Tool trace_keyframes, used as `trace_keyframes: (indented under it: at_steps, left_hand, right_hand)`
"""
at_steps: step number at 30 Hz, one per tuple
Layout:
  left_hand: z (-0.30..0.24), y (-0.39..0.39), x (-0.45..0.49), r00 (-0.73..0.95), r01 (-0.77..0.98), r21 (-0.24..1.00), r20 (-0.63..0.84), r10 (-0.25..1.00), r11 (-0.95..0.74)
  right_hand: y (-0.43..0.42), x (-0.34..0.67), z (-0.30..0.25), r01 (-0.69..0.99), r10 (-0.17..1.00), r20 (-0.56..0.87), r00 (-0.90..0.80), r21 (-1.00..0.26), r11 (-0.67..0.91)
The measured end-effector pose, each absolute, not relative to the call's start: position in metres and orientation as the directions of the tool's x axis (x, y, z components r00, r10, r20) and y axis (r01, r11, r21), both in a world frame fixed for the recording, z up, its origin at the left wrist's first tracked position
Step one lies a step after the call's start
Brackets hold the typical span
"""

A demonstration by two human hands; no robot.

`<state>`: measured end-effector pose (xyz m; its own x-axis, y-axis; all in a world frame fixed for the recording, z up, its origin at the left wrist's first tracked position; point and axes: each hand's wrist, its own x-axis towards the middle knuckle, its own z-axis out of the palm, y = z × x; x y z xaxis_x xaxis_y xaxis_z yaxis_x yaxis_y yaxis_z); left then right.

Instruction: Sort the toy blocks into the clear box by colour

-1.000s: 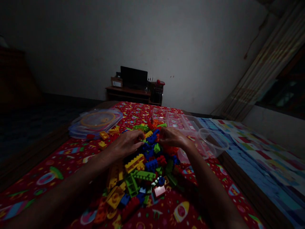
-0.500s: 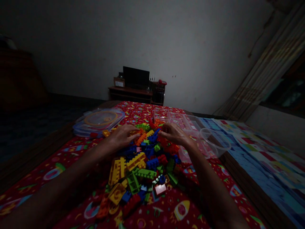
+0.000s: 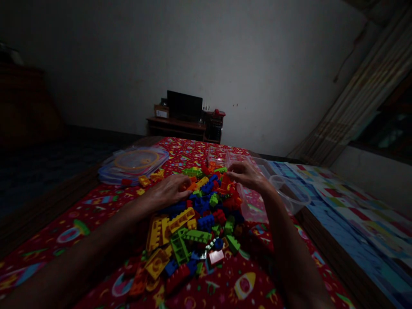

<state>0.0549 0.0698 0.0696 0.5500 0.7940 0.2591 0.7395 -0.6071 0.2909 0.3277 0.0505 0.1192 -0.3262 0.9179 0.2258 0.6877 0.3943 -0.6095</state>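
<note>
A heap of toy building bricks in yellow, green, blue, red and orange lies on a red patterned sheet. At the heap's far left side, my left hand has its fingers closed at an orange brick. My right hand, over the far right side, pinches an orange-red brick between thumb and fingers. Nearer to me lie a yellow brick, a long green brick, a blue brick and a pale pink brick.
Clear plastic containers stand right of the heap, near a round clear rim. Stacked plastic lids lie at the left. A blue patterned bedcover stretches along the right. A television stands by the far wall.
My right hand has moved right and slightly up, and an orange-red brick now shows at its fingertips. My left hand has shifted slightly right and down, uncovering yellow bricks behind it.
</note>
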Motion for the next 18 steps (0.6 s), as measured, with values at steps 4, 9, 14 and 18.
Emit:
trace_keyframes:
  at_steps: [4, 9, 14, 18]
  left_hand:
    - [0.078, 0.066, 0.059, 0.487, 0.794, 0.299, 0.209, 0.848, -0.53]
    - [0.078, 0.068, 0.057, 0.474, 0.727, 0.428, 0.253, 0.843, -0.537]
    - [0.08, 0.069, 0.057, 0.426, 0.672, 0.479, 0.374, 0.824, -0.565]
    - [0.083, 0.068, 0.055, 0.422, 0.643, 0.48, 0.429, 0.799, -0.597]
  right_hand:
    - [0.056, 0.331, 0.117, 0.658, 0.945, 0.188, -0.269, -0.68, 0.323]
    - [0.063, 0.326, 0.108, 0.6, 0.969, 0.142, -0.203, -0.764, 0.238]
    - [0.077, 0.315, 0.095, 0.163, 0.946, 0.317, 0.069, -0.939, 0.302]
    - [0.084, 0.306, 0.092, -0.021, 0.946, 0.278, 0.168, -0.958, 0.286]
